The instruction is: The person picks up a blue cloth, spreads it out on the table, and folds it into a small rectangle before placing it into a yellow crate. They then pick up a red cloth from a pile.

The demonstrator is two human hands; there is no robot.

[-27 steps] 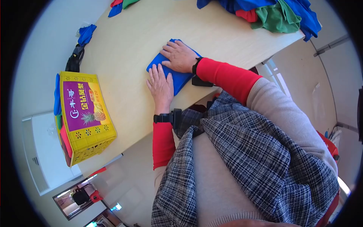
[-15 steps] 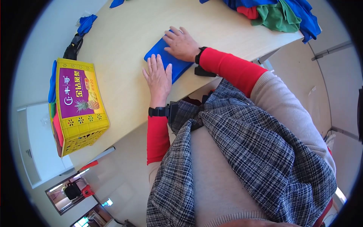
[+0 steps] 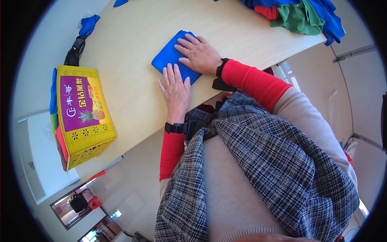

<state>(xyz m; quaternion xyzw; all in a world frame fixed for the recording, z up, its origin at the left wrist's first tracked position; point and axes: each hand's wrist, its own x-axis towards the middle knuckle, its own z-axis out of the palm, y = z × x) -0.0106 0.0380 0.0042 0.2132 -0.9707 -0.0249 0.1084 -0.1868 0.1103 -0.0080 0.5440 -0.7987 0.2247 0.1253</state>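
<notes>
A blue cloth [image 3: 167, 52], folded into a flat rectangle, lies on the pale wooden table [image 3: 133, 48] in front of me. My left hand [image 3: 176, 88] rests flat with fingers spread, its fingertips on the cloth's near left part. Across the right side of the cloth lies my right hand [image 3: 198, 54], palm down, fingers stretched toward the upper left. Neither hand grips anything. What lies under the palms is hidden.
On the table's left stands a yellow plastic crate [image 3: 86, 117] with coloured cloths at its far side. Green cloth [image 3: 300, 18], red and blue cloths are heaped at the far right edge. A blue cloth [image 3: 88, 26] hangs above a black item [image 3: 74, 52] at the left edge.
Both hands have drawn back slightly toward me and to the right across the blue cloth. More of the cloth's far left part shows. The cloth still lies flat.
</notes>
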